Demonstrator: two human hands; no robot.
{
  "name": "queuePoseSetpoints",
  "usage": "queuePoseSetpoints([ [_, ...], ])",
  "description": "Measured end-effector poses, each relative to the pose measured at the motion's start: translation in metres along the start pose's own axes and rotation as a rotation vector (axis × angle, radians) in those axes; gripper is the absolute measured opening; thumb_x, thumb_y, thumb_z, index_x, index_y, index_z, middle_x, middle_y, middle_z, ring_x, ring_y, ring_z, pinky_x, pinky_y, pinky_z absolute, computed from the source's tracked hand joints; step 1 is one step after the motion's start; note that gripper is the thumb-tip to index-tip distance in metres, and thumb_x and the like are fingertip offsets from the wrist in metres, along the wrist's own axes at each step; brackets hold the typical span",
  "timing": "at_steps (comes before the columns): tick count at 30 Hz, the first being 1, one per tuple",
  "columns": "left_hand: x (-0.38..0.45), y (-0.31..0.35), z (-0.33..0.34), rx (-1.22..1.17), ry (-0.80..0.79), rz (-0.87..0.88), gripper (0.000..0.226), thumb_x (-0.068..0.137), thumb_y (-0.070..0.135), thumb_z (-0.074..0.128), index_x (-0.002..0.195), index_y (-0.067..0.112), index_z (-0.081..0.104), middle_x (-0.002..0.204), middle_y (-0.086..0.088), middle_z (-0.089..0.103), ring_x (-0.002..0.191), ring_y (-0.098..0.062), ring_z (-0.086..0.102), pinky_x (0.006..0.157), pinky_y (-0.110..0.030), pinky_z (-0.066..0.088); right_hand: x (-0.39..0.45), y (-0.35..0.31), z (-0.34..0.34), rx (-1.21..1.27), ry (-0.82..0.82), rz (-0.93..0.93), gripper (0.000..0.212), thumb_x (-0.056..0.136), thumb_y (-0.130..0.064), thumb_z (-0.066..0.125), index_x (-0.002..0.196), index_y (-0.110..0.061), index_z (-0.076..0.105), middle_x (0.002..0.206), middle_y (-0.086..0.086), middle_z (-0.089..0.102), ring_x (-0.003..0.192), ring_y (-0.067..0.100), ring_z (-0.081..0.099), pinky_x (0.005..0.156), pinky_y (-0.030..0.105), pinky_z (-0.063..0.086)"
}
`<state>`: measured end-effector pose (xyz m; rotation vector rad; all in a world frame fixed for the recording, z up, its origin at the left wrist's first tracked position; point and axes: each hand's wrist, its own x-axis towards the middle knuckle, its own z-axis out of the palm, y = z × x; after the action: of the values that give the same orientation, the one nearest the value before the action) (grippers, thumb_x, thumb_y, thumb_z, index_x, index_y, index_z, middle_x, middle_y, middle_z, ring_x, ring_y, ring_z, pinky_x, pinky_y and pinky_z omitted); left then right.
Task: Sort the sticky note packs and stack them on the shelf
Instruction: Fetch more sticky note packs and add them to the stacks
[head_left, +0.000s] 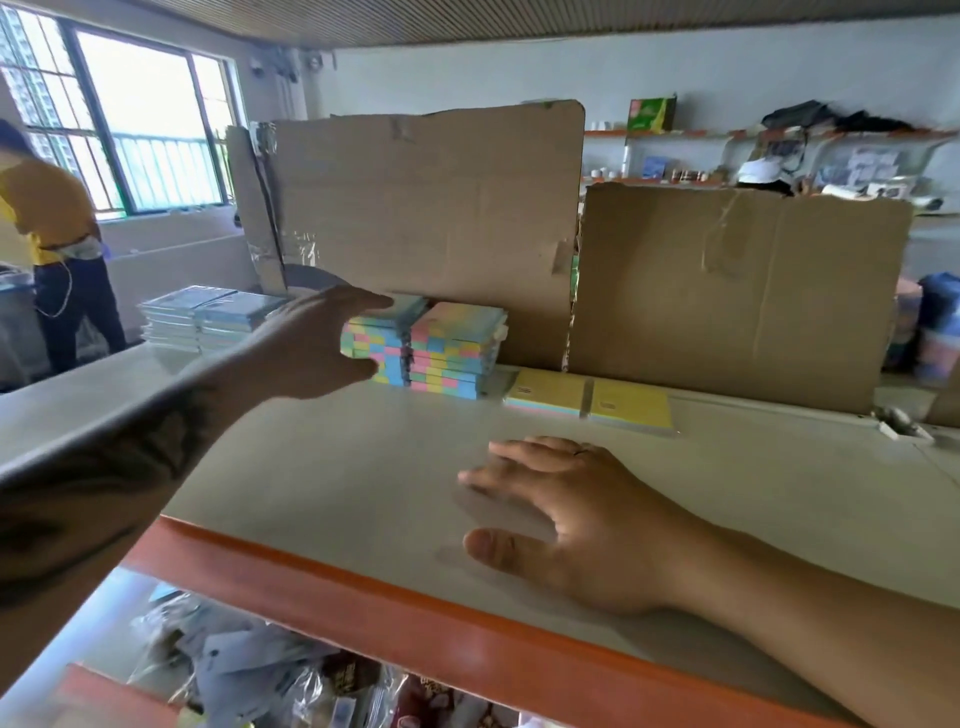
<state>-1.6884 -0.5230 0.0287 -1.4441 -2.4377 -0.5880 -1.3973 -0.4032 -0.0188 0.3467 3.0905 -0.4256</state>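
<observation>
Two stacks of multicolour sticky note packs stand side by side at the back of the shelf (363, 467), the left stack (376, 345) against the right stack (457, 353). My left hand (306, 348) reaches to the left stack, with fingers over its top and thumb low on its near side, holding the packs between them. Two flat yellow packs (550, 392) (631, 408) lie to the right of the stacks. My right hand (582, 519) rests flat on the bare shelf board with spread fingers and holds nothing.
Two cardboard sheets (426, 218) (727, 291) stand upright behind the packs. The shelf has an orange front edge (415, 618). Stacked pale blue packs (208, 317) sit at the far left. Plastic-wrapped goods (249, 670) fill the level below. A person in yellow (52, 218) stands by the window.
</observation>
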Motion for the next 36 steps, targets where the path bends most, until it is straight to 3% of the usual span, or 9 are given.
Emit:
queuePoseSetpoints([
  [2, -0.008, 0.002, 0.009, 0.115, 0.006, 0.021, 0.087, 0.080, 0.032, 0.082, 0.155, 0.032, 0.039, 0.159, 0.001, 0.041, 0.144, -0.027, 0.039, 0.117, -0.044, 0.030, 0.000, 0.000, 0.000, 0.001, 0.007, -0.004, 0.091, 0.071, -0.096, 0.017, 0.154, -0.058, 0.026, 0.169, -0.020, 0.014, 0.155, 0.001, 0.007, 0.127, 0.032, 0.007],
  [5, -0.010, 0.001, 0.016, 0.106, 0.001, 0.030, 0.089, 0.081, 0.031, 0.081, 0.157, 0.031, 0.035, 0.163, 0.001, 0.036, 0.148, -0.025, 0.033, 0.119, -0.041, 0.026, 0.002, 0.001, 0.002, -0.003, 0.019, -0.007, 0.099, 0.065, -0.101, 0.009, 0.153, -0.058, 0.024, 0.169, -0.022, 0.015, 0.154, 0.000, 0.007, 0.127, 0.032, 0.008],
  [11, -0.010, 0.001, 0.015, 0.114, -0.006, 0.032, 0.089, 0.082, 0.035, 0.081, 0.157, 0.033, 0.034, 0.162, 0.003, 0.036, 0.147, -0.024, 0.033, 0.117, -0.044, 0.030, 0.000, -0.002, -0.001, -0.019, 0.001, 0.002, 0.085, 0.076, -0.091, 0.024, 0.154, -0.057, 0.026, 0.169, -0.021, 0.014, 0.153, 0.000, 0.007, 0.125, 0.028, 0.006],
  [16, -0.010, 0.007, 0.011, 0.120, -0.033, 0.045, 0.089, 0.083, 0.035, 0.081, 0.158, 0.032, 0.032, 0.162, 0.002, 0.036, 0.147, -0.025, 0.033, 0.118, -0.048, 0.031, -0.001, -0.005, -0.003, -0.025, -0.003, 0.003, 0.083, 0.079, -0.088, 0.024, 0.155, -0.055, 0.027, 0.169, -0.021, 0.014, 0.153, -0.001, 0.007, 0.124, 0.027, 0.005],
  [20, -0.010, 0.006, 0.009, 0.125, -0.057, 0.038, 0.093, 0.083, 0.041, 0.080, 0.159, 0.035, 0.026, 0.165, 0.004, 0.030, 0.150, -0.025, 0.028, 0.121, -0.054, 0.025, 0.001, 0.000, 0.001, -0.034, 0.017, -0.008, 0.086, 0.077, -0.093, 0.020, 0.155, -0.056, 0.025, 0.168, -0.022, 0.015, 0.153, -0.001, 0.008, 0.126, 0.035, 0.010],
  [23, -0.015, 0.011, 0.008, 0.094, -0.032, 0.052, 0.089, 0.085, 0.041, 0.079, 0.158, 0.033, 0.029, 0.165, 0.005, 0.028, 0.150, -0.023, 0.026, 0.121, -0.051, 0.020, 0.002, 0.001, 0.003, -0.037, 0.028, -0.006, 0.081, 0.081, -0.091, 0.025, 0.154, -0.056, 0.027, 0.168, -0.023, 0.017, 0.153, 0.000, 0.010, 0.126, 0.035, 0.010],
  [27, -0.030, 0.028, 0.012, 0.040, 0.020, 0.103, 0.081, 0.086, 0.046, 0.074, 0.156, 0.035, 0.034, 0.164, 0.006, 0.032, 0.151, -0.019, 0.024, 0.122, -0.045, 0.017, 0.002, -0.002, 0.002, -0.036, 0.048, -0.002, 0.076, 0.085, -0.085, 0.033, 0.154, -0.052, 0.033, 0.168, -0.021, 0.020, 0.154, 0.003, 0.013, 0.126, 0.032, 0.010],
  [31, -0.051, 0.058, 0.018, 0.022, 0.001, 0.169, 0.079, 0.088, 0.056, 0.068, 0.156, 0.039, 0.033, 0.164, 0.007, 0.031, 0.151, -0.019, 0.024, 0.124, -0.044, 0.018, -0.003, 0.002, -0.005, -0.022, 0.028, 0.024, 0.084, 0.080, -0.087, 0.026, 0.155, -0.049, 0.032, 0.170, -0.014, 0.017, 0.155, 0.007, 0.013, 0.127, 0.036, 0.010],
  [36, -0.074, 0.127, 0.024, 0.032, -0.091, 0.208, 0.085, 0.079, 0.078, 0.043, 0.154, 0.039, 0.033, 0.162, 0.008, 0.034, 0.149, -0.018, 0.027, 0.123, -0.042, 0.021, -0.050, 0.044, -0.034, -0.173, 0.107, 0.129, 0.086, 0.081, -0.085, 0.025, 0.158, -0.045, 0.030, 0.170, -0.008, 0.022, 0.155, 0.013, 0.020, 0.124, 0.034, 0.014],
])
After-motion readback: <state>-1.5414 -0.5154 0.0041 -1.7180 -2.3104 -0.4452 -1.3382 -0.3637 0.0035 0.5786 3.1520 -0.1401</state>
